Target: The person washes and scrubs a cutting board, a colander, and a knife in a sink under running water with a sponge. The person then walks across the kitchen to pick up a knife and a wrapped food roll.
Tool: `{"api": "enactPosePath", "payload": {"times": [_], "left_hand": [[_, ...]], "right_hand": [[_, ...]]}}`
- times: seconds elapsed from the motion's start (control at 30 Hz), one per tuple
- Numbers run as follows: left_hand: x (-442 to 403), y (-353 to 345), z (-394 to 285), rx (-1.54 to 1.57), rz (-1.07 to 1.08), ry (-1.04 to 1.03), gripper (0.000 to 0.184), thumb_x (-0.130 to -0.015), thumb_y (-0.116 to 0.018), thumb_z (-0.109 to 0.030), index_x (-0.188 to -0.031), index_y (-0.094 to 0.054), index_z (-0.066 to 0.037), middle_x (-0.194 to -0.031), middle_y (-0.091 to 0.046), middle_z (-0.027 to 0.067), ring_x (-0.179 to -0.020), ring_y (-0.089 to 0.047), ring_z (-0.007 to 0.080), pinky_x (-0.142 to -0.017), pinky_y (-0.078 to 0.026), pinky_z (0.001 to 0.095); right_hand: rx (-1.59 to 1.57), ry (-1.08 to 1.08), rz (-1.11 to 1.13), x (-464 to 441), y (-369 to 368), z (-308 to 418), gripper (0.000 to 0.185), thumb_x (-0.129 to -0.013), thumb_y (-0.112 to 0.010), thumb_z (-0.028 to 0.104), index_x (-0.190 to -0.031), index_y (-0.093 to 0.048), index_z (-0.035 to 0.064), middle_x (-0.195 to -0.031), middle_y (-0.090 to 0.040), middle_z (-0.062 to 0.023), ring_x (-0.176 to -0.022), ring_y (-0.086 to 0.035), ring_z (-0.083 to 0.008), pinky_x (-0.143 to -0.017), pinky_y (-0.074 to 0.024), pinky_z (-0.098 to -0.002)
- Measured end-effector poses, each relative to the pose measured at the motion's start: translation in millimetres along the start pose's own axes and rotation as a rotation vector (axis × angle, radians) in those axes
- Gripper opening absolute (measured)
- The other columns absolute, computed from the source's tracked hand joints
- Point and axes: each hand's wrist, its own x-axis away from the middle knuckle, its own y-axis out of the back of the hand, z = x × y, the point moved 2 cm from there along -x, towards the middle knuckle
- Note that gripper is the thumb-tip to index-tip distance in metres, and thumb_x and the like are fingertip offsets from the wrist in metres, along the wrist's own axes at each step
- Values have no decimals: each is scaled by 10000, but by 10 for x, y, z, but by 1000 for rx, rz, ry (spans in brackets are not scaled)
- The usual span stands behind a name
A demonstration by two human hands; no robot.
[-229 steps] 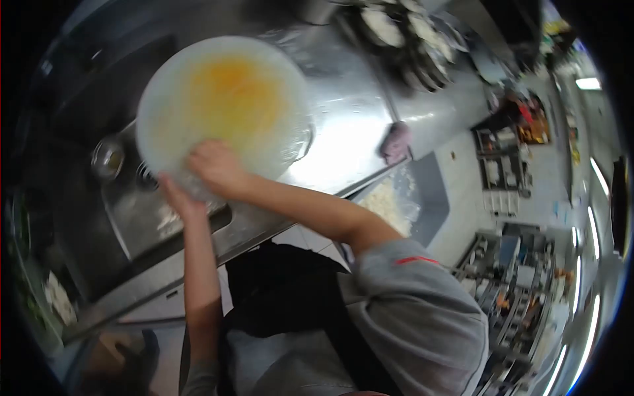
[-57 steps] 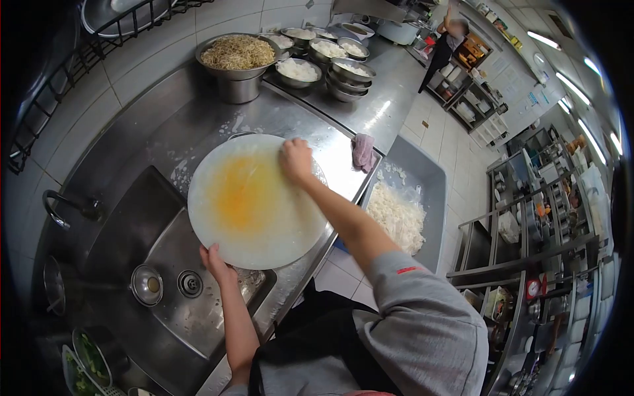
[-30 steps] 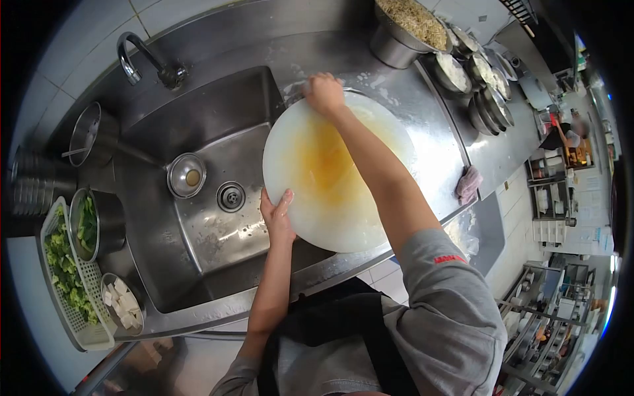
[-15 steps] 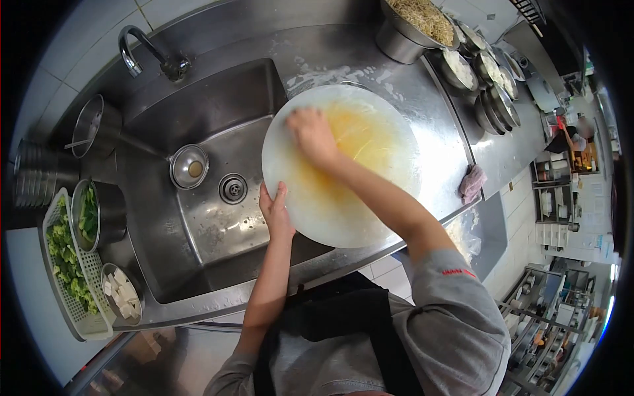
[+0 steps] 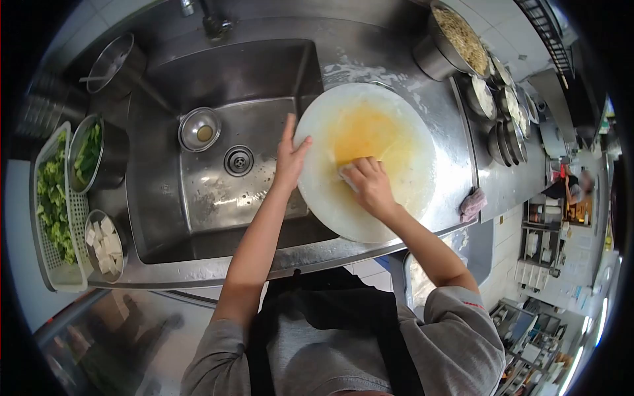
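Observation:
A large round white board (image 5: 403,208) with a yellow-orange stain lies on the steel counter, its left side over the sink's edge. My right hand (image 5: 370,188) is closed on the board's lower middle, with a small whitish thing, too hidden to name, under its fingertips. At the board's left edge is my left hand (image 5: 290,158), thumb and fingers apart, the thumb tip touching or very close to the rim. Left of the board, the steel sink (image 5: 218,211) holds a small metal bowl (image 5: 200,129) near the drain.
Left of the sink are a basket of green vegetables (image 5: 56,218), a pot of greens (image 5: 112,155) and a bowl of white cubes (image 5: 104,244). At right are a bowl of sprouts (image 5: 462,39), stacked bowls (image 5: 508,142), a purple cloth (image 5: 473,204) and a distant person (image 5: 573,188).
My right hand has moved from the board's upper left down to its lower middle. My left hand has spread away from the rim. The view has shifted, with the board now further right.

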Motion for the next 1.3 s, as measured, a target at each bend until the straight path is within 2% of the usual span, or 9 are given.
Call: {"api": "enactPosePath", "payload": {"times": [0.07,0.2,0.33,0.43,0.57,0.77,0.9,1.17,1.3], "left_hand": [[17,39,72,-35,24,23,600,-802,-598,-72,-1329,-313,-34,-1187,-516,130,-1004,-514,142,-868,-399,264],[100,-9,172,-68,26,35,544,-814,-583,-70,-1298,-349,13,-1194,-512,141,-1031,-508,155,-891,-386,268],[75,2,163,-65,14,-9,543,-827,-567,-72,-1302,-328,37,-1217,-492,144,-1074,-492,163,-917,-372,275],[73,11,118,-109,53,-2,538,-827,-567,-73,-1299,-334,38,-1215,-494,139,-1064,-498,159,-907,-380,272],[103,-20,119,-100,59,21,538,-826,-568,-74,-1298,-336,39,-1223,-490,139,-1066,-499,162,-911,-378,270],[99,-16,158,-58,-30,-16,524,-801,-586,-52,-1270,-375,49,-1180,-523,168,-1013,-523,144,-875,-399,254],[114,-33,191,-53,-9,-26,516,-806,-582,-46,-1268,-375,53,-1190,-516,170,-1030,-513,143,-880,-398,253],[135,-45,178,-74,-37,-50,505,-816,-574,-50,-1269,-375,53,-1175,-526,165,-1024,-515,145,-876,-400,254],[143,-37,245,-54,-34,-48,492,-819,-571,-53,-1263,-386,52,-1175,-525,156,-1024,-517,159,-882,-397,261]], "right_hand": [[32,84,16,-53,-28,-155,239,-655,-537,37,-888,-580,61,-903,-524,-122,-881,-484,-301,-751,-372,-412],[143,-124,-144,-1083,-330,-595,250,-640,-519,8,-876,-583,59,-919,-531,-109,-876,-486,-293,-742,-371,-392],[127,23,-116,-621,-227,-591,318,-635,-512,0,-927,-602,85,-895,-543,-85,-876,-490,-267,-725,-378,-371],[14,-19,7,-207,-14,-528,360,-613,-520,-18,-946,-606,90,-894,-543,-78,-890,-484,-261,-724,-378,-368],[133,-8,-110,-923,-223,-630,342,-560,-561,-43,-870,-627,87,-912,-561,-58,-863,-503,-243,-701,-384,-356],[25,41,-73,-425,-85,-577,262,-595,-554,-19,-834,-606,76,-872,-550,-50,-853,-498,-254,-712,-388,-354],[117,-3,-112,-850,-159,-630,219,-603,-554,-13,-797,-603,77,-823,-553,-47,-835,-499,-259,-703,-384,-356],[70,59,-34,-446,-77,-485,253,-604,-540,-11,-836,-597,72,-874,-544,-75,-839,-494,-261,-709,-386,-370],[204,-135,-167,-1012,-256,-631,225,-620,-544,27,-839,-581,66,-865,-546,-88,-834,-525,-269,-716,-413,-382]]}}
